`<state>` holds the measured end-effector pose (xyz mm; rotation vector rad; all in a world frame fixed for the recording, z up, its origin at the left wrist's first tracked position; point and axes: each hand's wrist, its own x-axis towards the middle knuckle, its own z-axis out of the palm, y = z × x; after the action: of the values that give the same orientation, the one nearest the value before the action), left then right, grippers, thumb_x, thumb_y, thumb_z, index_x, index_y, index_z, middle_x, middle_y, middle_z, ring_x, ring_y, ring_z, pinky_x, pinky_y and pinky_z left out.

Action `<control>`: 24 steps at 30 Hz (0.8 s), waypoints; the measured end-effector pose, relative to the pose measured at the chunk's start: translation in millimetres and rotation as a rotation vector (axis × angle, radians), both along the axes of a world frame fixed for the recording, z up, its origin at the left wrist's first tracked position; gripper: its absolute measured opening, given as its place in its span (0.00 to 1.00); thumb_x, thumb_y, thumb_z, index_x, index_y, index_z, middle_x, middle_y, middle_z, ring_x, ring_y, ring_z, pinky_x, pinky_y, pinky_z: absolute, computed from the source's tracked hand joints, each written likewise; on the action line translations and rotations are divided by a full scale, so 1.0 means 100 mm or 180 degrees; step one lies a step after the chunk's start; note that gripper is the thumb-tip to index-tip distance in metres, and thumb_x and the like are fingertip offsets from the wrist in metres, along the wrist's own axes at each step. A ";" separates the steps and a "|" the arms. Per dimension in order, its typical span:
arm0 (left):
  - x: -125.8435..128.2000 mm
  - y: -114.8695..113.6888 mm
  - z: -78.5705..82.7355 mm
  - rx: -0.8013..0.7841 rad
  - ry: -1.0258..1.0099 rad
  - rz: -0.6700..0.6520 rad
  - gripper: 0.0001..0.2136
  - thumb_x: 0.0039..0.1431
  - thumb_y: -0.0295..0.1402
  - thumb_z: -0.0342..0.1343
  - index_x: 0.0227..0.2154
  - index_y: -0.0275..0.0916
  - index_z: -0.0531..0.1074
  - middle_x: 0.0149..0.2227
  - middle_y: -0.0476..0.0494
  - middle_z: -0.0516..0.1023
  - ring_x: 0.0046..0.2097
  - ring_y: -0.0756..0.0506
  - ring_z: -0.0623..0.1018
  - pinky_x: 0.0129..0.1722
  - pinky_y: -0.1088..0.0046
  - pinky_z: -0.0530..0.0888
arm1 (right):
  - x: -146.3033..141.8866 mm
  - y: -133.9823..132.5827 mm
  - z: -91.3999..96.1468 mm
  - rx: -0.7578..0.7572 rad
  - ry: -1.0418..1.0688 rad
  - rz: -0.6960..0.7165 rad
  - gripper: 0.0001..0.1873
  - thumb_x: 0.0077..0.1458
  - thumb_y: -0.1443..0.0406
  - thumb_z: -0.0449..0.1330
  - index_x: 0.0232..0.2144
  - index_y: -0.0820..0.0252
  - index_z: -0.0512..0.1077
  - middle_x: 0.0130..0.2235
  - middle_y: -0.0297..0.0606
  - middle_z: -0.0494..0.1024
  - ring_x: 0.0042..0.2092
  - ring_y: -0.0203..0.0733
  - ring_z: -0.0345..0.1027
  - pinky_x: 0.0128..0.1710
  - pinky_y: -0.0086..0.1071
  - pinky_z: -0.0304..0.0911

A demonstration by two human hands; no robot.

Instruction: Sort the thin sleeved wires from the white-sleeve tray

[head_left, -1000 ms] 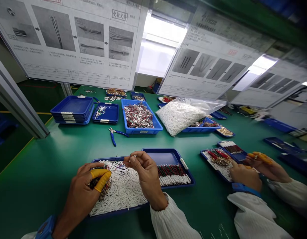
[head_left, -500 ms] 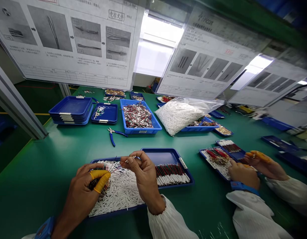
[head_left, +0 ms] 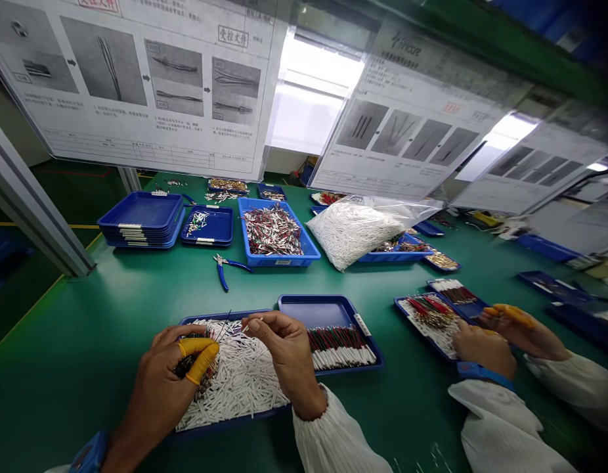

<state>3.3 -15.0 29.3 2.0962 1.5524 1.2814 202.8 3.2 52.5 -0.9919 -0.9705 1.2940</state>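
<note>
My left hand (head_left: 161, 381), with yellow finger cots on two fingers, grips a bundle of thin red, green and dark wires (head_left: 193, 371). My right hand (head_left: 284, 348) pinches a short white tube (head_left: 247, 326) between thumb and forefinger, above the heap of white tubes (head_left: 235, 381). That heap fills a blue tray (head_left: 225, 316) under both hands. Just right of it, a second blue tray (head_left: 314, 310) holds a row of red and green wires with white ends (head_left: 338, 348).
A co-worker's hands (head_left: 501, 332) with yellow finger cots work over blue trays at the right. Blue-handled pliers (head_left: 222, 270), a blue tray of wires (head_left: 272, 230), a bag of white tubes (head_left: 353, 233) and stacked blue trays (head_left: 141, 220) lie ahead on the green bench. Instruction sheets (head_left: 136, 85) hang above.
My right hand has dropped slightly toward the tray, still pinching the white tube. My left hand keeps its grip on the bundle, and the view has shifted only a little.
</note>
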 end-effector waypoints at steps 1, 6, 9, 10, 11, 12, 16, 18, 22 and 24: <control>0.00 0.00 0.00 0.0000 0.0001 -0.0001 0.08 0.58 0.43 0.60 0.31 0.48 0.82 0.40 0.46 0.84 0.42 0.42 0.82 0.39 0.66 0.81 | 0.00 0.00 -0.01 -0.0011 0.0039 -0.0031 0.11 0.48 0.59 0.74 0.29 0.60 0.81 0.30 0.37 0.83 0.32 0.39 0.74 0.37 0.33 0.71; 0.02 -0.01 0.00 0.0003 0.0032 -0.0120 0.08 0.57 0.43 0.61 0.30 0.48 0.82 0.40 0.46 0.84 0.43 0.41 0.82 0.39 0.64 0.81 | 0.01 0.01 0.01 0.0074 0.0230 -0.0227 0.15 0.52 0.55 0.71 0.29 0.60 0.75 0.29 0.36 0.83 0.31 0.39 0.76 0.37 0.34 0.74; 0.04 -0.02 0.00 0.0030 0.0068 -0.0203 0.09 0.57 0.43 0.61 0.29 0.47 0.81 0.40 0.45 0.84 0.44 0.40 0.82 0.39 0.64 0.80 | 0.00 0.00 0.03 0.0120 0.0242 -0.0301 0.16 0.53 0.54 0.70 0.30 0.59 0.73 0.30 0.36 0.83 0.31 0.40 0.78 0.36 0.35 0.75; 0.05 -0.02 0.00 0.0041 0.0080 -0.0222 0.09 0.57 0.44 0.61 0.29 0.47 0.81 0.39 0.45 0.84 0.43 0.40 0.82 0.39 0.64 0.80 | -0.01 0.00 0.03 0.0138 0.0232 -0.0297 0.16 0.54 0.54 0.70 0.30 0.59 0.73 0.30 0.36 0.83 0.31 0.41 0.78 0.36 0.36 0.76; 0.05 -0.02 0.00 0.0046 0.0089 -0.0235 0.10 0.57 0.45 0.61 0.29 0.47 0.81 0.39 0.45 0.84 0.43 0.40 0.82 0.39 0.63 0.80 | -0.01 0.00 0.04 0.0161 0.0219 -0.0285 0.16 0.54 0.54 0.70 0.30 0.59 0.72 0.30 0.36 0.83 0.31 0.41 0.78 0.36 0.36 0.76; 0.05 -0.02 0.00 0.0044 0.0094 -0.0239 0.10 0.58 0.45 0.61 0.29 0.47 0.81 0.39 0.45 0.84 0.43 0.40 0.82 0.40 0.63 0.80 | -0.02 0.00 0.04 0.0185 0.0205 -0.0272 0.16 0.54 0.54 0.70 0.30 0.59 0.72 0.30 0.36 0.83 0.31 0.41 0.78 0.36 0.36 0.76; 0.05 -0.02 -0.01 0.0039 0.0099 -0.0239 0.11 0.59 0.46 0.60 0.29 0.46 0.81 0.39 0.45 0.84 0.44 0.40 0.82 0.39 0.63 0.80 | -0.04 0.00 0.05 0.0242 0.0174 -0.0233 0.16 0.54 0.54 0.70 0.30 0.59 0.72 0.30 0.37 0.84 0.31 0.41 0.78 0.35 0.36 0.76; 0.05 -0.02 -0.02 0.0051 0.0122 -0.0240 0.10 0.59 0.45 0.60 0.29 0.47 0.81 0.39 0.45 0.84 0.44 0.40 0.82 0.39 0.63 0.80 | -0.04 0.01 0.05 0.0257 0.0150 -0.0211 0.15 0.54 0.54 0.69 0.30 0.59 0.72 0.30 0.37 0.84 0.30 0.41 0.78 0.35 0.36 0.76; 0.04 -0.02 -0.05 0.0005 0.0165 -0.0227 0.10 0.59 0.45 0.60 0.30 0.47 0.81 0.40 0.45 0.84 0.45 0.40 0.81 0.41 0.62 0.80 | -0.03 0.01 0.05 0.0305 0.0130 -0.0137 0.14 0.55 0.55 0.69 0.30 0.59 0.73 0.31 0.37 0.84 0.30 0.41 0.78 0.35 0.35 0.75; 0.04 -0.02 -0.05 -0.0005 0.0175 -0.0236 0.09 0.59 0.45 0.60 0.30 0.47 0.81 0.41 0.45 0.83 0.45 0.40 0.81 0.41 0.62 0.80 | -0.03 0.01 0.04 0.0318 0.0127 -0.0128 0.14 0.56 0.56 0.69 0.30 0.59 0.73 0.30 0.37 0.83 0.31 0.41 0.78 0.35 0.35 0.75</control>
<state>7.5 -17.0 24.3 2.1838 1.4816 1.2069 199.9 4.6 56.9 -0.9012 -0.9707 1.2160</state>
